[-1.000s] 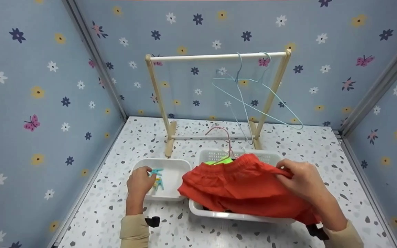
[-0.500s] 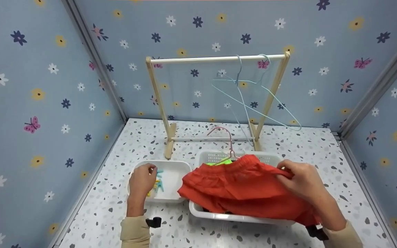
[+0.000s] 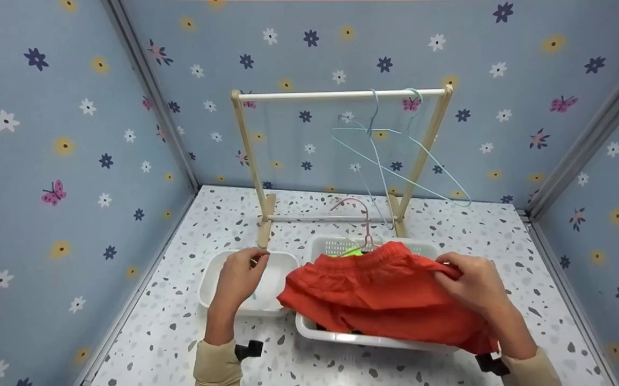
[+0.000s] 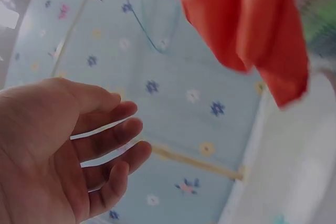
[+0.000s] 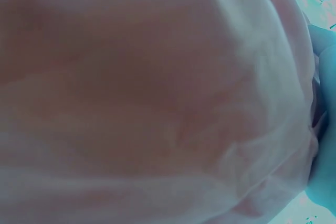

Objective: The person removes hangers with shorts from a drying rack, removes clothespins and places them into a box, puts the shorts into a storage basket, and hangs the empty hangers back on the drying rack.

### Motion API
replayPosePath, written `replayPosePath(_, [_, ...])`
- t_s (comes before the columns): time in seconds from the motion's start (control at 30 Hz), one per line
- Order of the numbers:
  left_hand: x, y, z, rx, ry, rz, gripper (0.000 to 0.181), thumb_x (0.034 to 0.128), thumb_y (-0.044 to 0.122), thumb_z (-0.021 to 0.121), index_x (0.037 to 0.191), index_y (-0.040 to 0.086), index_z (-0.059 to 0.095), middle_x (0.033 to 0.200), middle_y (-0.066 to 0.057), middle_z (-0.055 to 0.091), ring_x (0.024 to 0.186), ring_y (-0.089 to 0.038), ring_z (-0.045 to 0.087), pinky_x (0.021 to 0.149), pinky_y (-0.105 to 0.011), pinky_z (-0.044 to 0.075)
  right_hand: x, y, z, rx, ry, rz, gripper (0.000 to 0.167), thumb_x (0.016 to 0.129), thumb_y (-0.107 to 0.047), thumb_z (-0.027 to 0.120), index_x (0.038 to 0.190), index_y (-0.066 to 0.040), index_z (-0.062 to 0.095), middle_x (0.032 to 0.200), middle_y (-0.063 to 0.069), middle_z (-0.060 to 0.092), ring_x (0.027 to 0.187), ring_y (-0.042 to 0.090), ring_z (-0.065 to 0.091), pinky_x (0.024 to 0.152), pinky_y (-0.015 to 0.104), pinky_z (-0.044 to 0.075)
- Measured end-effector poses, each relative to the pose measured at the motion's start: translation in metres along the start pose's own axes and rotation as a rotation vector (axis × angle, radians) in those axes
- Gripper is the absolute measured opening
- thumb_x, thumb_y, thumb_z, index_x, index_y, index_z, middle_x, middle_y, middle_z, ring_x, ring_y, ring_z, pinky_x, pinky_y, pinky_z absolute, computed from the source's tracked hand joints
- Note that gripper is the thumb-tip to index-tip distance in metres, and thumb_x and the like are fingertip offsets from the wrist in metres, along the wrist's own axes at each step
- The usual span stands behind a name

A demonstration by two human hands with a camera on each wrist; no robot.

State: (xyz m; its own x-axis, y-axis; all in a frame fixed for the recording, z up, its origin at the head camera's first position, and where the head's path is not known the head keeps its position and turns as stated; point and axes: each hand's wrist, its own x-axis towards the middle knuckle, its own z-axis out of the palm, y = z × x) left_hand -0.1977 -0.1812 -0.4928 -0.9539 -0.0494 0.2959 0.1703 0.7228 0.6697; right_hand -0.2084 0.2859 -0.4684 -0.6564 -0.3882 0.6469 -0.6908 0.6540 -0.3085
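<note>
My right hand (image 3: pixel 473 279) grips the waistband end of a pair of red shorts (image 3: pixel 379 295), spread over a white basket (image 3: pixel 374 339). A pink hanger (image 3: pixel 367 220) stands up behind the waistband; its lower part is hidden. Fabric (image 5: pixel 157 98) of the shorts fills most of the right wrist view. My left hand (image 3: pixel 240 276) is above a small white tray (image 3: pixel 277 279), left of the shorts. Its fingers are loosely bent, and nothing shows between them in the left wrist view. A bit of a teal clothespin (image 3: pixel 254 295) shows beneath that hand; the other clothespins are hidden.
Behind the basket stands a wooden rack (image 3: pixel 249 150) with a white rail (image 3: pixel 309 96). Two light-blue wire hangers (image 3: pixel 441 166) hang toward its right end. Something bright green (image 3: pixel 353 251) lies behind the shorts. Flowered panels surround the speckled tabletop (image 3: pixel 181 300).
My left hand has risen from the clothespins and moved right toward the shorts. The pink hanger's hook has shifted slightly right. My right hand keeps its hold on the waistband.
</note>
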Motion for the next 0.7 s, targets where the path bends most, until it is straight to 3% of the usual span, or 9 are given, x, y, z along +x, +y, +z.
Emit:
replayPosePath(0.2, [0.001, 0.032, 0.004, -0.054, -0.152, 0.106, 0.016, 0.096, 0.021, 0.062, 0.107, 0.014, 0.071, 0.103, 0.002, 0.066, 0.092, -0.016, 0.062, 0.079, -0.037, 0.051, -0.002, 0.005, 0.002, 0.056, 0.065, -0.017, 0.02, 0.071, -0.001, 0.08, 0.079, -0.017, 0.07, 0.065, -0.013, 0.055, 0.053, 0.002, 0.046, 0.049, 0.016, 0.037])
replayPosePath(0.4, [0.002, 0.049, 0.025, -0.017, -0.251, 0.182, 0.037, 0.0965, 0.031, 0.062, 0.127, 0.01, 0.061, 0.122, -0.006, 0.06, 0.112, -0.024, 0.056, 0.095, -0.041, 0.046, -0.002, 0.007, 0.001, 0.093, 0.159, -0.076, 0.021, 0.068, 0.003, 0.079, 0.076, -0.014, 0.07, 0.066, -0.01, 0.059, 0.054, 0.002, 0.047, 0.049, 0.016, 0.038])
replayPosePath(0.5, [0.004, 0.054, 0.037, 0.025, -0.251, 0.242, 0.034, 0.0975, 0.031, 0.06, 0.124, 0.009, 0.062, 0.117, -0.005, 0.063, 0.108, -0.022, 0.059, 0.094, -0.04, 0.046, -0.002, 0.007, 0.001, 0.094, 0.188, -0.103, 0.021, 0.067, 0.004, 0.079, 0.075, -0.014, 0.07, 0.066, -0.009, 0.06, 0.053, 0.003, 0.048, 0.049, 0.015, 0.039])
replayPosePath(0.7, [0.008, 0.069, 0.053, 0.116, -0.161, 0.342, 0.02, 0.1, 0.025, 0.055, 0.111, 0.012, 0.065, 0.103, -0.002, 0.067, 0.096, -0.02, 0.063, 0.086, -0.038, 0.05, 0.0, 0.006, 0.004, 0.066, 0.21, -0.103, 0.023, 0.064, 0.004, 0.082, 0.074, -0.013, 0.07, 0.066, -0.006, 0.061, 0.053, 0.004, 0.049, 0.049, 0.015, 0.04])
